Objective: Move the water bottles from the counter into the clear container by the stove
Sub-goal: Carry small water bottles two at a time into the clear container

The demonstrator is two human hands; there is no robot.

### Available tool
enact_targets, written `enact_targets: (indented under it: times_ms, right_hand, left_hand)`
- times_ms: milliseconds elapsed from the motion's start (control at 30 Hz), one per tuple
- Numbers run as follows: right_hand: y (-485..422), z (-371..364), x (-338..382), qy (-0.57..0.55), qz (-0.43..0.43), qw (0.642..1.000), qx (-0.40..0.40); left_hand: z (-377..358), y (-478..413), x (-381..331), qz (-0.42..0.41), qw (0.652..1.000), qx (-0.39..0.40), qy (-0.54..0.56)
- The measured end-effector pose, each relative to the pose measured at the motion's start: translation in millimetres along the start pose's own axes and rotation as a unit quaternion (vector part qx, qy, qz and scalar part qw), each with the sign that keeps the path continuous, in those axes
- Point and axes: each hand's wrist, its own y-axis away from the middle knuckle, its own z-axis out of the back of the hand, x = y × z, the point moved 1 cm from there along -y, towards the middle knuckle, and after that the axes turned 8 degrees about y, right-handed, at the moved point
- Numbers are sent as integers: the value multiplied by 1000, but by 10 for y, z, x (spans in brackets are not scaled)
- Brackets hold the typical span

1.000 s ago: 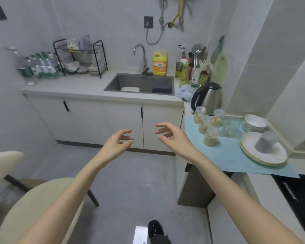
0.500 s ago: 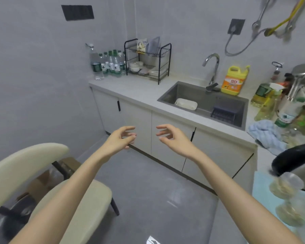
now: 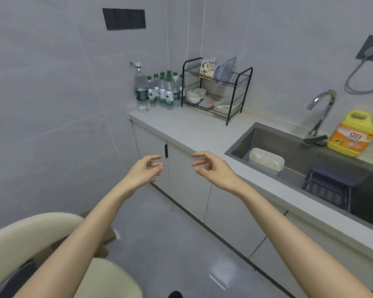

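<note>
A: So, which step is in hand?

B: The approach, it is judged. Nothing is held: the left hand [image 3: 145, 169] and right hand [image 3: 211, 168] are raised over the floor, fingers loosely curled and spread, well apart from the bottles [image 3: 159, 92].

A: Where are the bottles kept?

B: They are clustered in the far corner of the counter [image 3: 194, 131], just beside the rack [image 3: 215, 91].

A: And how are they set?

B: Upright, long axes vertical, caps pointed up.

A: What is called for next?

B: The counter must be closed on, and a bottle gripped round its body. The container is not seen.
</note>
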Motion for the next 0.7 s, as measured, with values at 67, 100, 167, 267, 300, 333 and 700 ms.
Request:
enact_targets:
  times_ms: [67, 100, 167, 267, 300, 333, 700]
  right_hand:
    - [-384, 30, -24, 0, -3, 1000, -1]
    - [-603, 37, -43, -3, -6, 1000, -3]
    - [-1013, 44, -80, -16, -9, 1000, -9]
    - [-1550, 41, -120, -31, -11, 999, -25]
    - [-1718, 39, -129, -36, -10, 999, -29]
    - [-1912, 35, -138, -41, -10, 999, -32]
    - [-4108, 12, -553, -46, -3, 999, -18]
  left_hand:
    - [95, -383, -75, 1, 1000, 0, 0]
    - [145, -596, -111, 0, 1000, 0, 0]
    - [239, -988, -179, -7, 1000, 1, -1]
    - [370, -1489, -253, -5, 1000, -3, 3]
    - [412, -1646, -266, -4, 1000, -6, 5]
    - [461, -1828, -277, -3, 1000, -9, 5]
    - [839, -3891, -299, -23, 998, -54, -3]
